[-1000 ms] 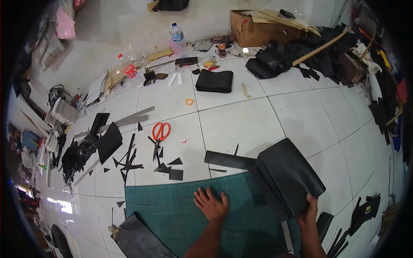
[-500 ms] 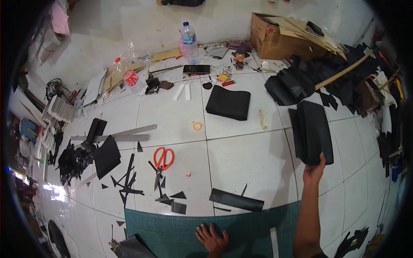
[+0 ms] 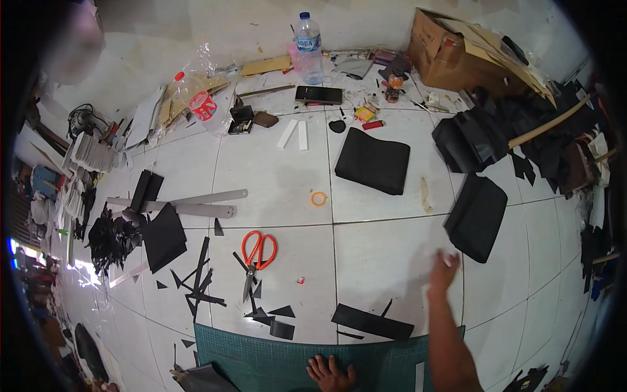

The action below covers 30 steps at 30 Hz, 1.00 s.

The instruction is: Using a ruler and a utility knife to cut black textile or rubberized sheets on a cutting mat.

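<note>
My left hand [image 3: 331, 374] lies with spread fingers on the green cutting mat [image 3: 268, 356] at the lower edge. My right hand [image 3: 444, 271], somewhat blurred, hangs over the white floor tiles with nothing in it, its fingers loosely apart. Just beyond it, apart from the fingertips, a folded black sheet [image 3: 477, 219] lies on the tiles. Another folded black sheet [image 3: 373, 161] rests farther off, left of the first. A black strip [image 3: 372, 321] lies just past the mat's far edge, and a pale narrow strip [image 3: 419, 377] is on the mat.
Orange-handled scissors [image 3: 258, 255] lie left of centre among black scraps [image 3: 202, 287]. Steel rulers [image 3: 196, 210] and black pieces [image 3: 164, 238] are farther left. Along the wall stand a water bottle [image 3: 309, 49], a phone [image 3: 319, 95] and a cardboard box [image 3: 450, 59]. An orange ring [image 3: 318, 198] lies mid-floor.
My right hand has let go of the folded black sheet, which now lies on the tiles, and has drawn back to the left. The left hand stays on the mat; the view has shifted slightly.
</note>
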Motion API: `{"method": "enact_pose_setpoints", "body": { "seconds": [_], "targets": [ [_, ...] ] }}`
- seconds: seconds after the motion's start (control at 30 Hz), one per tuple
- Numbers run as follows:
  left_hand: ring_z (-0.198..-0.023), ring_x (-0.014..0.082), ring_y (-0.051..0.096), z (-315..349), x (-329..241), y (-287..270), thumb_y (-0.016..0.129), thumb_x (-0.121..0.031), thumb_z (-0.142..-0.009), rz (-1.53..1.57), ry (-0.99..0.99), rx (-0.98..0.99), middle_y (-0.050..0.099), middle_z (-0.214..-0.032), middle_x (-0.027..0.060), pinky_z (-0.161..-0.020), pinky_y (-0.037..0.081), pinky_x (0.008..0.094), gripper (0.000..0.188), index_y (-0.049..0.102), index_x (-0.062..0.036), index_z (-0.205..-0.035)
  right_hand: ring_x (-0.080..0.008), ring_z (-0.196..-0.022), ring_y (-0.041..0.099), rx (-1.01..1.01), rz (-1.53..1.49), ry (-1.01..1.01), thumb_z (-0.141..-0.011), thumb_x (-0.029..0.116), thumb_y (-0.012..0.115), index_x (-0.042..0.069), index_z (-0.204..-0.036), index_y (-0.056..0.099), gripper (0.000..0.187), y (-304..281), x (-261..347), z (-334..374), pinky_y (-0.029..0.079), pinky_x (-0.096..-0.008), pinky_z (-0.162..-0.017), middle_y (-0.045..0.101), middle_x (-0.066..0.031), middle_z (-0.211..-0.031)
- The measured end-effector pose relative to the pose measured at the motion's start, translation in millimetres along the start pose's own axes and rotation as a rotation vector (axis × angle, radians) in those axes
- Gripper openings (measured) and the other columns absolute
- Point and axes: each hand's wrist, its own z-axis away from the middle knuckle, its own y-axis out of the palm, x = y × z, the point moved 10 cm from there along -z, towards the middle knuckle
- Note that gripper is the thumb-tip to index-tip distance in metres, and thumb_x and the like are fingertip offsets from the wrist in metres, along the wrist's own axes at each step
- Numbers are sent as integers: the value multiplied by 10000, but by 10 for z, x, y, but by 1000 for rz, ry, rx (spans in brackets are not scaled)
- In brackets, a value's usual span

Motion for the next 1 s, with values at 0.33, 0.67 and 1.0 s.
{"method": "enact_pose_setpoints", "body": {
  "seconds": [0.33, 0.67, 1.0],
  "targets": [
    [-1374, 522, 137, -44, 23, -170, 606, -510, -825, -3, -59, 157, 218, -1476, 317, -1111, 87, 642, 750, 423, -26, -1368, -419, -1414, 163, 250, 576, -450, -897, 442, 510, 92, -1408, 386, 632, 1040, 1762, 722, 78, -593, -1127, 270, -231, -1490],
    [-1059, 379, 505, -4559, -1288, -1461, 700, -307, -832, 744, 181, -135, 547, -1127, 227, -933, 406, 438, 518, 546, 56, -1168, -406, -1407, 179, 307, 585, -383, -857, 440, 550, 104, -1385, 417, 640, 1113, 1750, 689, 99, -577, -1133, 280, -212, -1483],
    [-890, 237, 647, -5369, -1977, -380, 731, -234, -746, 722, -80, 623, 671, -963, 150, -795, 513, 347, 546, 561, 57, -1176, -409, -1405, 160, 340, 652, -362, -853, 450, 546, 96, -1378, 420, 646, 1113, 1698, 639, 88, -590, -1131, 275, -208, -1473]
  ]
}}
